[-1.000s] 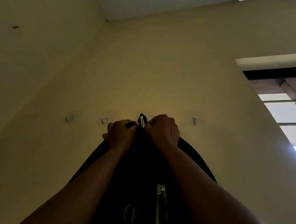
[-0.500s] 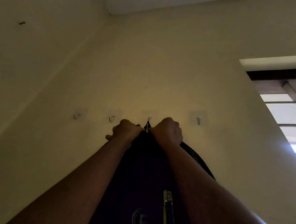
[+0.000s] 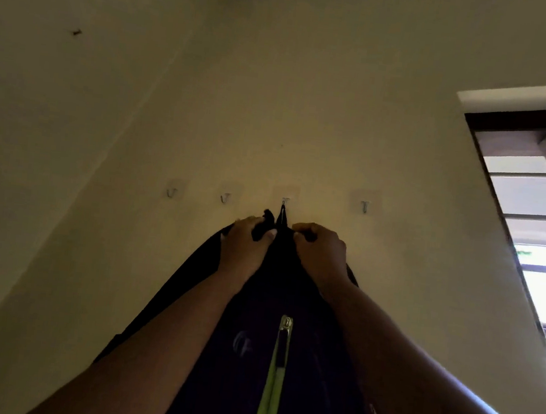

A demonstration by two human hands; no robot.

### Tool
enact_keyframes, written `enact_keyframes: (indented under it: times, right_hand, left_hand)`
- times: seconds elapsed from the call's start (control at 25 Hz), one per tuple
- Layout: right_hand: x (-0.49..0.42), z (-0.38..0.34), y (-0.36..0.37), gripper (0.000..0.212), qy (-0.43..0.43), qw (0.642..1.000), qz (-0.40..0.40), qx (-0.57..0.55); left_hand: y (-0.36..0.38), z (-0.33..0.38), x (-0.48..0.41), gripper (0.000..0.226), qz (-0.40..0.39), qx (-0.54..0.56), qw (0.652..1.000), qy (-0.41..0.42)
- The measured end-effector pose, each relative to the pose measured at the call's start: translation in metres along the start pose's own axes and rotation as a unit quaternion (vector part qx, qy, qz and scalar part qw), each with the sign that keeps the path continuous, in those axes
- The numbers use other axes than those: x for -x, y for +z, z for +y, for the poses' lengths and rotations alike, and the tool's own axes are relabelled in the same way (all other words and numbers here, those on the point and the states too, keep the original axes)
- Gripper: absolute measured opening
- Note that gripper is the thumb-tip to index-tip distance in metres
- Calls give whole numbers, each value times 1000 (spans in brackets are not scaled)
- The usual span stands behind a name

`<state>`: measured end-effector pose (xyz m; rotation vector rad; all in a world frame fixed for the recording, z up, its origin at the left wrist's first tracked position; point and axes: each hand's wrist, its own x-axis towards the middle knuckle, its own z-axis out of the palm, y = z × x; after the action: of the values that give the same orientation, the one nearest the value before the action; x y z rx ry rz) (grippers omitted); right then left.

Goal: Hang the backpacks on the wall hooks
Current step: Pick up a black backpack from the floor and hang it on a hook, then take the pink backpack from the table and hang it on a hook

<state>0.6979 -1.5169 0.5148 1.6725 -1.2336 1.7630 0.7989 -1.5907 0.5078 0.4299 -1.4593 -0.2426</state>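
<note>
The backpack [image 3: 276, 369] loop [image 3: 282, 214] appears seated on the third hook [image 3: 284, 202]. The left hand [image 3: 247, 243] and right hand [image 3: 320, 249] grip the backpack top. Release is pending.

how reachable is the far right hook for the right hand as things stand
Probably yes. The far right hook sits bare, up and right of the right hand, with only wall between. It grips the backpack, so it must let go first.

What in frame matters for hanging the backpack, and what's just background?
Job:
dark backpack with lime-green zip stripe
black top loop
third metal wall hook
three free hooks
left hand
right hand

Background:
barred window
small dark wall mark
</note>
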Motion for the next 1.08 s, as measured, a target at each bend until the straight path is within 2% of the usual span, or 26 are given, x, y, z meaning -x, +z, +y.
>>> enact_keyframes:
  times: [0.12, 0.24, 0.4, 0.52, 0.6, 0.72, 0.92, 1.08]
  right_hand:
    - [35, -12, -19, 34, 23, 999, -25, 10]
    - [82, -20, -42, 35, 63, 997, -48, 15]
    - [149, -22, -66, 37, 182, 982, -31, -33]
    - [217, -29, -86, 38, 265, 960, -3, -91]
    - [267, -39, -98, 34, 314, 943, 27, -108]
    - [332, -54, -127, 43, 387, 912, 74, -111]
    - [419, -79, -206, 40, 453, 878, 149, -36]
    - [470, -93, -288, 52, 484, 849, 209, 36]
  left_hand:
    - [-9, 16, 39, 52, -32, 48, 998, -40]
    - [-24, 29, 89, 50, -80, 103, 989, -68]
    - [-49, 47, 157, 43, -104, 185, 970, -121]
    - [-71, 62, 216, 44, -155, 215, 947, -182]
    - [-85, 65, 256, 47, -207, 232, 925, -220]
    - [-90, 70, 314, 49, -246, 271, 891, -269]
    - [-67, 103, 412, 50, -315, 322, 821, -351]
    - [-36, 162, 485, 49, -376, 382, 753, -382]
